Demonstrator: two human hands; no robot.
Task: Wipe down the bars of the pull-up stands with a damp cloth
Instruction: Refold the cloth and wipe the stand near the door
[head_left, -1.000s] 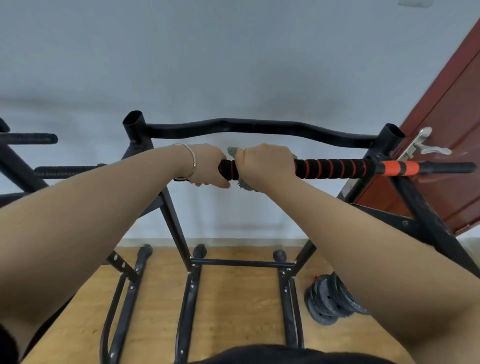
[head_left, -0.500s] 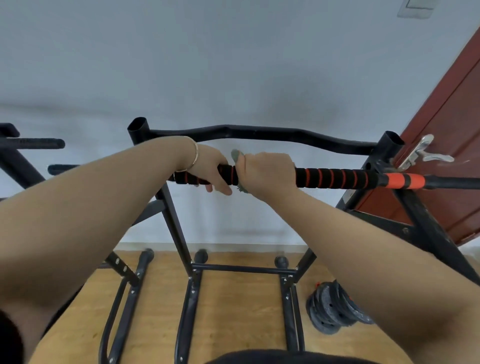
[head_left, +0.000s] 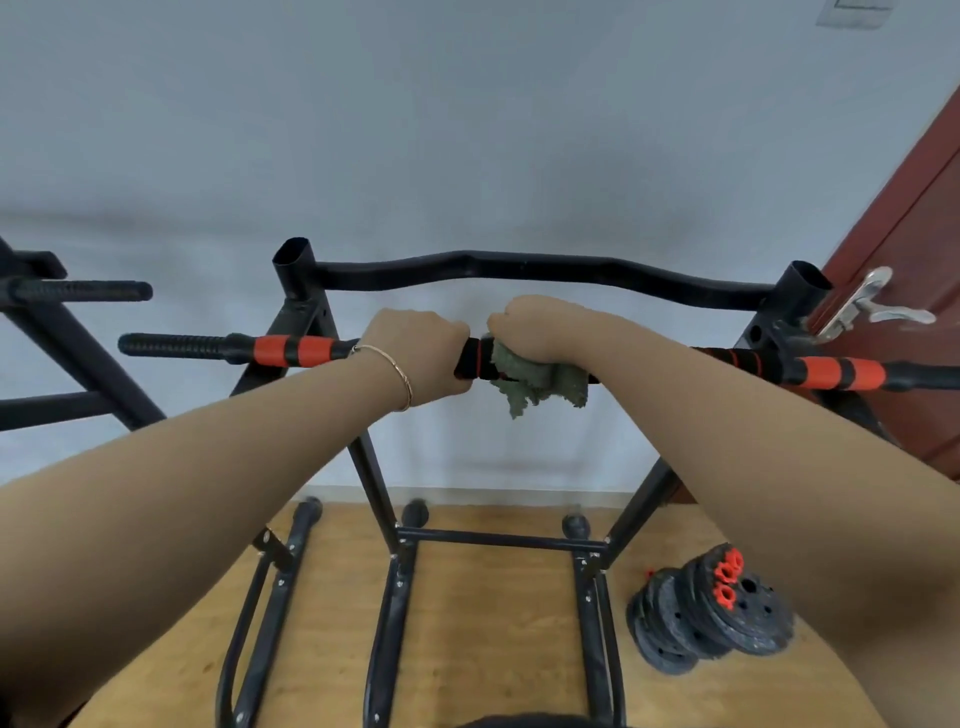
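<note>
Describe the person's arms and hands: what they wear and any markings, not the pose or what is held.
Both forearms are bare, with no sleeves in view and no gloves on either hand. The left hand has a thin gold-coloured bangle at its wrist. The right hand shows no watch, band or ring that can be made out. No tattoos or markings are visible on either arm.

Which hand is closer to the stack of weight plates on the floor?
Right. The right hand grips the bar above-left of the weight plates; the left hand is farther left.

Green cloth (head_left: 540, 382) bunched over horizontal black-orange bar (head_left: 306, 351), ragged edge hanging.
</note>
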